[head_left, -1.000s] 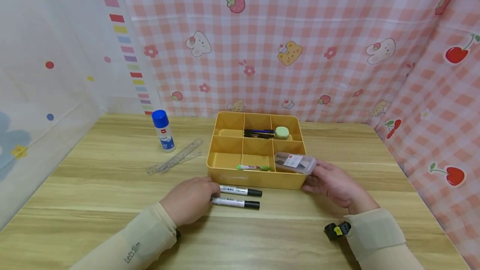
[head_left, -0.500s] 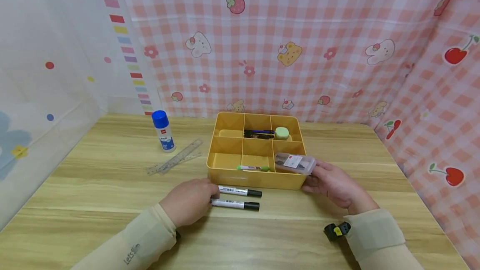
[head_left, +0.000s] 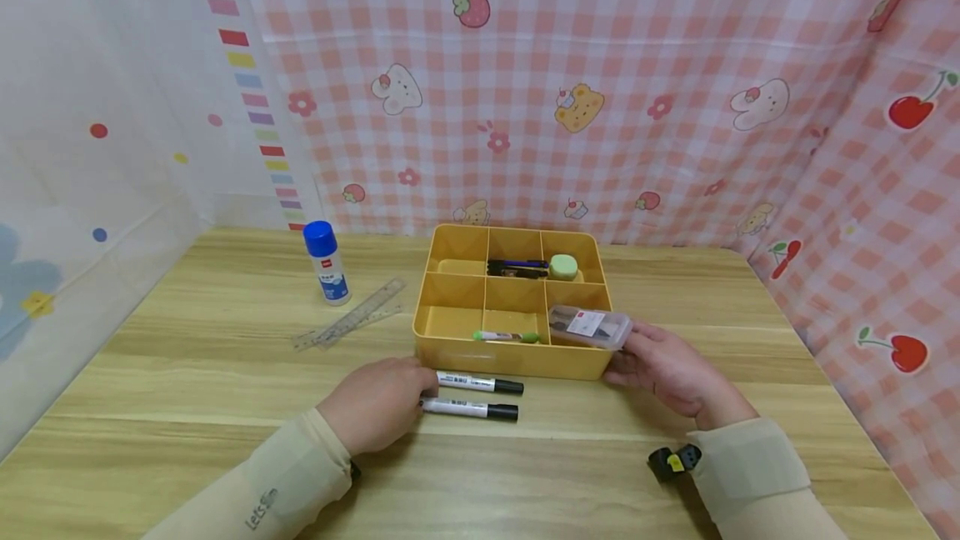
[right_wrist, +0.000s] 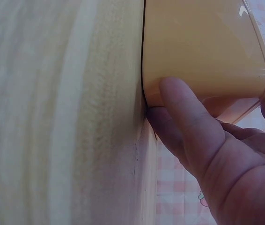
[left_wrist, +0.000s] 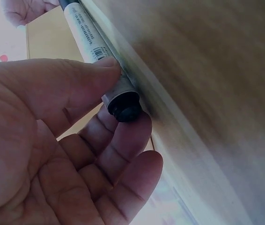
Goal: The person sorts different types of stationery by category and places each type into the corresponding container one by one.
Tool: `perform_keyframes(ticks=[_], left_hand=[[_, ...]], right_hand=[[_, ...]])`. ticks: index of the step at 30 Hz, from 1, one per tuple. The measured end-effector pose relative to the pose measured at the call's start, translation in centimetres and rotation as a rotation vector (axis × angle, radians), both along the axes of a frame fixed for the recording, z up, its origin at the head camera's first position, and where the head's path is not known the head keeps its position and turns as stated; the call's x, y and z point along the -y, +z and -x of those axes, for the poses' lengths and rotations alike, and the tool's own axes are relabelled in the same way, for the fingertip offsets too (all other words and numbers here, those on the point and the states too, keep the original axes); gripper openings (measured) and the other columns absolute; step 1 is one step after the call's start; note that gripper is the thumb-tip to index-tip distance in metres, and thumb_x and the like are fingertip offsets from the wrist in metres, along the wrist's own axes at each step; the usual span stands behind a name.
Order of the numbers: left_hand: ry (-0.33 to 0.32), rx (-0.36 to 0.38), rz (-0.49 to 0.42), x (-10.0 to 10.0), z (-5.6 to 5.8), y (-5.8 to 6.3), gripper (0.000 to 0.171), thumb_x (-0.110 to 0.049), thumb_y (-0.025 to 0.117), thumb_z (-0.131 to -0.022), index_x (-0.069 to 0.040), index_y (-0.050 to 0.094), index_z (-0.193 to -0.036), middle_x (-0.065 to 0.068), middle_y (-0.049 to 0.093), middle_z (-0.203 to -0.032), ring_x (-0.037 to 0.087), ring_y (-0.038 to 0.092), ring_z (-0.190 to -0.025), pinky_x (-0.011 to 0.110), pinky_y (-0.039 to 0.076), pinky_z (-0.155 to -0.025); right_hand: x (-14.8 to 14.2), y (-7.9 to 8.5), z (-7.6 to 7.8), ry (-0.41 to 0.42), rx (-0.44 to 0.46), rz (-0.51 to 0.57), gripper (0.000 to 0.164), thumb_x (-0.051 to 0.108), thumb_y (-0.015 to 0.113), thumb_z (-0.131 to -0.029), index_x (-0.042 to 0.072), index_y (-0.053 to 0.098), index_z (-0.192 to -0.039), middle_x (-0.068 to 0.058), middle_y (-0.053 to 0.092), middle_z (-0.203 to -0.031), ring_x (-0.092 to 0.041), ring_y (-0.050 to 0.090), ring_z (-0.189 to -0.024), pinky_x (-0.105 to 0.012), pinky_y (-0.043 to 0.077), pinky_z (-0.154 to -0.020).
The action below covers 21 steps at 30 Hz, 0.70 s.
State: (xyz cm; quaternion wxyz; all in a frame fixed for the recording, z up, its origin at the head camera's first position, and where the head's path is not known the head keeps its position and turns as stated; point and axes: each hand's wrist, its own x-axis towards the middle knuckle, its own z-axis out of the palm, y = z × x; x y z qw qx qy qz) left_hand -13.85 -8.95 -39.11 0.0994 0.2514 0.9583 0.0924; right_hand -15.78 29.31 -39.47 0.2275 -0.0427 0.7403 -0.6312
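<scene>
My left hand (head_left: 378, 402) is low over the table, pinching the left end of a whiteboard marker (left_wrist: 88, 35) between thumb and fingers. In the head view two white markers with black caps lie side by side before the box, the far marker (head_left: 480, 382) and the near marker (head_left: 468, 408); the hand hides their left ends. My right hand (head_left: 675, 369) grips the front right corner of a yellow divided organizer box (head_left: 510, 357), its thumb (right_wrist: 179, 96) against the front wall. Close to these fingers, a clear plastic case (head_left: 588, 325) leans tilted on the rim of the front right compartment.
Inside the box are a green marker (head_left: 506, 337), dark pens (head_left: 517, 268) and a pale green rounded block (head_left: 564, 266). A blue-capped glue bottle (head_left: 327, 265) stands left of it, beside clear rulers (head_left: 352, 315). Patterned cloth (head_left: 510, 107) borders the table.
</scene>
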Motion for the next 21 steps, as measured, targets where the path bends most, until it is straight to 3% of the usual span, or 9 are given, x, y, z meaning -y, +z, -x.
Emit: perform_keyframes(ticks=[21], left_hand=[[-0.048,-0.067,-0.048,0.41,0.00,-0.27,0.010,-0.011,0.077,-0.092,-0.016,0.073,-0.100,-0.003,0.071,-0.094,0.014,0.066,-0.085,0.040,0.060,-0.083]], right_hand=[[0.23,-0.22,0.03,0.020,-0.025,0.012,0.067,0.035,0.033,-0.116,-0.008,0.014,-0.164,-0.034,0.029,-0.166,-0.044,0.039,-0.151,-0.047,0.054,-0.111]])
